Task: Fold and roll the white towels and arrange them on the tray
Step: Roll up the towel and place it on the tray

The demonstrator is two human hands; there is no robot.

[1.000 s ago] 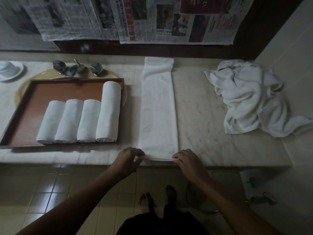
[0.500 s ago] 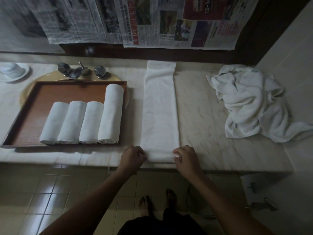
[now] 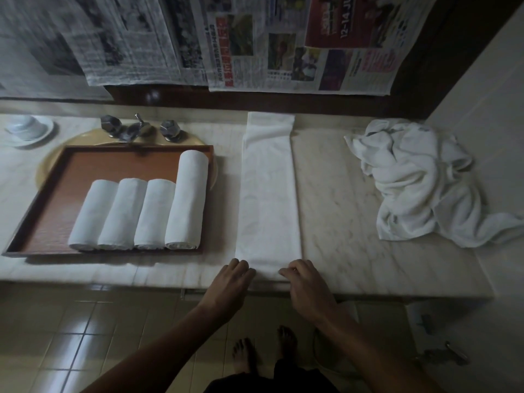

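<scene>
Only one readable bit: colour newspaper sheet (image 3: 297, 61) on the wall. Its red ad panel (image 3: 326, 26) carries white "12–14 JU", cut off at the frame edge, probably a date. The red vertical headline (image 3: 221, 32) is too blurred to read. The grey newspaper sheets (image 3: 127, 38) to the left are illegible.

Newspapers (image 3: 283, 43) hang on wall; taps (image 3: 136, 129) at basin (image 3: 85, 137) rim; white dish (image 3: 28, 129) on counter (image 3: 340, 208).

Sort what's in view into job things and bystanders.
Job: folded towel, with left hand and right hand at its near end; four rolled towels; tray; crumpled towel pile.
Lying about: tap handles; white dish; newspapers on the wall.
</scene>
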